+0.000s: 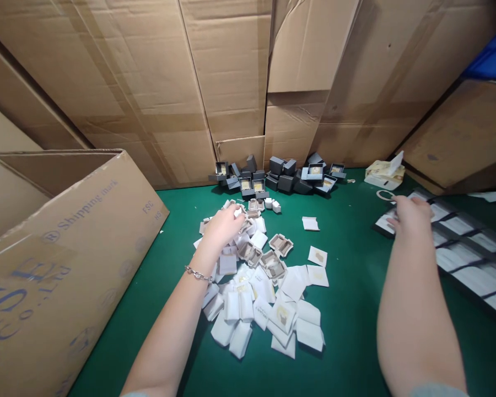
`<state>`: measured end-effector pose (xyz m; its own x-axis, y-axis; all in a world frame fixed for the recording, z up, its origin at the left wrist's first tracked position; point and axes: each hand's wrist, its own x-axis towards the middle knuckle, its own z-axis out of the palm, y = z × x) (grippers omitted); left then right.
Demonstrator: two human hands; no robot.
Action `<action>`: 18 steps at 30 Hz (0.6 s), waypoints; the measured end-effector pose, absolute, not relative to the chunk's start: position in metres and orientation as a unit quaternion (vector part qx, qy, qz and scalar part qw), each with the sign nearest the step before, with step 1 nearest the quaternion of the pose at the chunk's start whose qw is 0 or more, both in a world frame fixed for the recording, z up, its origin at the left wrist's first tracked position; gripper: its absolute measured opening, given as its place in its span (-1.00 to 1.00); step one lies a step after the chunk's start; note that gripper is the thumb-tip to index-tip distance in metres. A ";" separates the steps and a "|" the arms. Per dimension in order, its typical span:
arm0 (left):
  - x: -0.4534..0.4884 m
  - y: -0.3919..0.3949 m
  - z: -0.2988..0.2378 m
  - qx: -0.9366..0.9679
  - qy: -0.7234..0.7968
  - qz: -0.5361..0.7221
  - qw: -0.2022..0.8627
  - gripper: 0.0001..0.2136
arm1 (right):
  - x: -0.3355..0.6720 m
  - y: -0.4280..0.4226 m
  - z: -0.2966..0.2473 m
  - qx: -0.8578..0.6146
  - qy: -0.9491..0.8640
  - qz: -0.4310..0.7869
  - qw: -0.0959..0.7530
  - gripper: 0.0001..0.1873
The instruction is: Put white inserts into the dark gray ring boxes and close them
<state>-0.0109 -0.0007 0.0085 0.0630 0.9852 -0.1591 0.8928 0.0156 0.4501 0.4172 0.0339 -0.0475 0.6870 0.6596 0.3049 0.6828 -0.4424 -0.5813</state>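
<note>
My left hand (224, 225), with a chain bracelet at the wrist, reaches into a heap of small white and beige paper inserts (259, 286) on the green table (355, 331); its fingers curl down onto the pieces at the heap's far end. My right hand (411, 215) rests on the near end of a long black tray with white cards (458, 248) at the right, fingers bent over its edge. A cluster of small dark grey boxes (279, 176), some open with gold insides, lies at the back by the cardboard wall.
A large cardboard carton (58, 259) printed with blue letters lies on its side at the left. Cardboard sheets (231, 82) wall the back. A cream packet (384, 173) and a thin ring (383, 194) lie at the back right. Loose white cards (317, 256) dot the green surface.
</note>
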 end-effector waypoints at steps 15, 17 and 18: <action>-0.020 0.004 -0.006 0.760 0.613 0.005 0.217 -0.67 | 0.313 0.063 -0.048 -0.784 -0.542 0.068 0.295 -0.63; -0.020 0.004 -0.007 0.761 0.612 0.006 0.213 -0.67 | 0.309 0.067 -0.065 -0.774 -0.568 0.080 0.270 -0.65; -0.019 0.004 -0.008 0.761 0.613 0.005 0.212 -0.67 | 0.308 0.069 -0.073 -0.771 -0.574 0.084 0.261 -0.64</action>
